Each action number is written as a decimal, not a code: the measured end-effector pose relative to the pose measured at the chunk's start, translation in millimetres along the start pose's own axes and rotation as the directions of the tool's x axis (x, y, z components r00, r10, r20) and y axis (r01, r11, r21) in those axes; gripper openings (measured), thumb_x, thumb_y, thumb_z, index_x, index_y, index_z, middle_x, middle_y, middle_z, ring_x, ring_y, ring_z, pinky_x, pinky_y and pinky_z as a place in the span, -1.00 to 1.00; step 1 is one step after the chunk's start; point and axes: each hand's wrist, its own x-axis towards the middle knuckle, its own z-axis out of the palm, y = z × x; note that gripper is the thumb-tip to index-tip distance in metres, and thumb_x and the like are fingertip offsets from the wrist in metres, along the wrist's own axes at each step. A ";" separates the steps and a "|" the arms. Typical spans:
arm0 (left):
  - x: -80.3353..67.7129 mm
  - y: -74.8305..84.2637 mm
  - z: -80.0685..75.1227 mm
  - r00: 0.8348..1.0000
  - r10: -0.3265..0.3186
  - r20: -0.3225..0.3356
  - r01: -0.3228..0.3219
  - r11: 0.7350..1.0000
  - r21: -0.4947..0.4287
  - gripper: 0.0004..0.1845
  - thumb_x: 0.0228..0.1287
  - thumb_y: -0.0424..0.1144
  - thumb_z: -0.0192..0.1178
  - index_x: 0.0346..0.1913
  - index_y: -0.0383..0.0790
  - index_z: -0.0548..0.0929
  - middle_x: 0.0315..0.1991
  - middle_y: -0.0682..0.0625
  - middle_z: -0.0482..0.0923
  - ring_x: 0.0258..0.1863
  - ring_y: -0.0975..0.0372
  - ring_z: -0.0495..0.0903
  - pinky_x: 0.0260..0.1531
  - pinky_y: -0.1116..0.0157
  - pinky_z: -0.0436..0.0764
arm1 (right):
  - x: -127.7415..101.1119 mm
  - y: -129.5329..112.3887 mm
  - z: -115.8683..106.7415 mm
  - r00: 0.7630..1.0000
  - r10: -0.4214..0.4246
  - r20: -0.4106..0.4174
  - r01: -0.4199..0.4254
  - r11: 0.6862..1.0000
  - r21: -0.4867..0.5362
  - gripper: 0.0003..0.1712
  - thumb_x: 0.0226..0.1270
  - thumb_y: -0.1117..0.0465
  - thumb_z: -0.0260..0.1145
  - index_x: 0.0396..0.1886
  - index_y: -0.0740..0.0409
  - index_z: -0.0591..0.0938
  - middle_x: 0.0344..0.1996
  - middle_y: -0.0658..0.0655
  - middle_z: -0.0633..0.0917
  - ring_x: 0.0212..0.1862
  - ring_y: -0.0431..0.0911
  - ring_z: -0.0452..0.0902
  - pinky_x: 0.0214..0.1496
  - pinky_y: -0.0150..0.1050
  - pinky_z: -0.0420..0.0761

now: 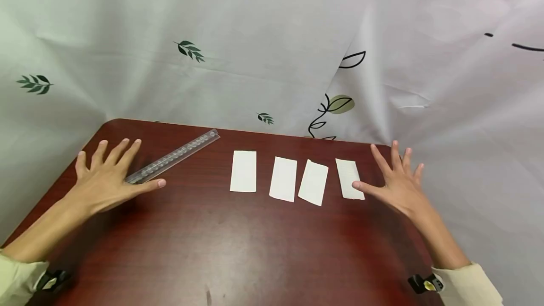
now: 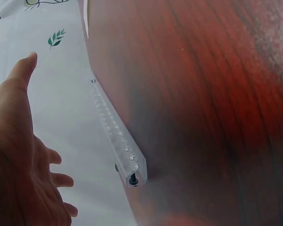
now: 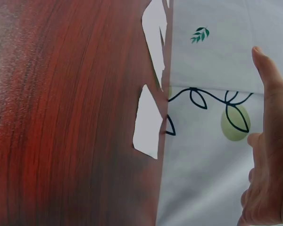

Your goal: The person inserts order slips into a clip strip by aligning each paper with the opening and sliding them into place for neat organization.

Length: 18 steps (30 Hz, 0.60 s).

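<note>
With fingers spread, my left hand [image 1: 104, 178] hovers over the table's left side, holding nothing. Beside its thumb lies a long clear plastic strip [image 1: 174, 156] with a row of round shapes along it; a dark piece shows in its near end in the left wrist view. My right hand [image 1: 401, 185] is spread and unoccupied at the right side. Its thumb overlaps the rightmost white paper piece [image 1: 347, 174] in the head view; contact cannot be told. Further left lie three more white rectangles, one paper piece [image 1: 243, 171], another paper piece [image 1: 283, 178] and a tilted paper piece [image 1: 313, 182].
The dark red wooden table [image 1: 221, 249] has a rounded back left corner. Pale cloth [image 1: 255, 37] with printed leaves hangs behind it and along both sides. Both wrists carry a dark strap with a small device, such as the right wrist device [image 1: 425, 284].
</note>
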 end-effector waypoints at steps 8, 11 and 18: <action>0.1 2.1 4.0 1.000 -0.008 0.025 0.008 1.000 0.011 0.33 0.34 0.63 0.23 0.90 -0.01 -0.09 0.74 -0.46 0.14 0.66 -0.56 0.01 0.43 -0.65 -0.10 | 5.4 0.5 1.5 1.000 0.004 0.024 -0.005 0.999 0.040 0.39 0.39 -0.62 0.34 0.92 -0.32 -0.21 0.83 0.23 -0.55 0.77 0.55 -0.72 0.56 0.79 -0.47; -0.9 2.6 5.2 1.000 -0.011 0.024 0.011 1.000 0.008 0.29 0.39 0.61 0.21 0.89 -0.05 -0.04 0.67 -0.50 0.22 0.53 -0.58 0.16 0.32 -0.59 0.09 | 6.1 0.8 2.5 0.999 0.010 0.041 -0.013 0.998 0.063 0.39 0.38 -0.64 0.34 0.92 -0.34 -0.20 0.85 0.27 -0.48 0.79 0.56 -0.65 0.60 0.77 -0.40; -0.4 2.3 5.2 1.000 -0.008 0.003 0.008 1.000 -0.018 0.16 0.47 0.54 0.20 0.86 -0.07 0.11 0.52 -0.54 0.34 0.28 -0.52 0.36 0.03 -0.41 0.33 | 8.1 1.0 7.0 0.991 0.069 0.115 -0.079 0.993 0.085 0.38 0.35 -0.73 0.26 0.90 -0.45 -0.23 0.90 0.25 -0.24 0.85 0.49 -0.29 0.47 0.83 0.06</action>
